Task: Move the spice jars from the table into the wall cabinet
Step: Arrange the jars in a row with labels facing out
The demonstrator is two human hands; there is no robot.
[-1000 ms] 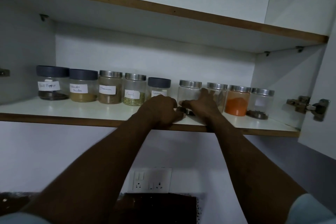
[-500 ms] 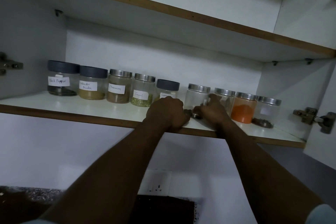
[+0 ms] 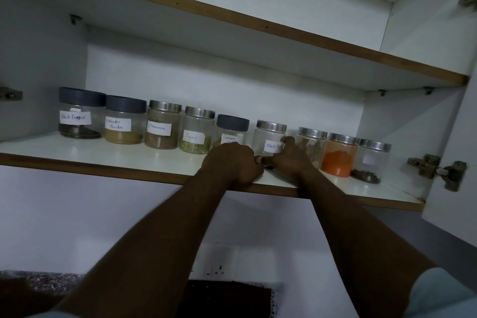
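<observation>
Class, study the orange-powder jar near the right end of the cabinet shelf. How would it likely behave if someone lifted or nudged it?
The orange-powder jar looks about half full, so probably moderately heavy for its size. Its squat shape and flat base suggest it would slide rather than tip. The smooth clear wall may be slippery, and possibly breakable if it is glass, which I cannot confirm.

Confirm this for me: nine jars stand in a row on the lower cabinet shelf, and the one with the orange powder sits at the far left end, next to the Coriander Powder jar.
Not quite. The head view shows nine jars on the lower shelf, but the orange powder jar stands second from the right end. The jar at the far left, beside the Coriander Powder jar, is the Black Pepper jar.
</observation>
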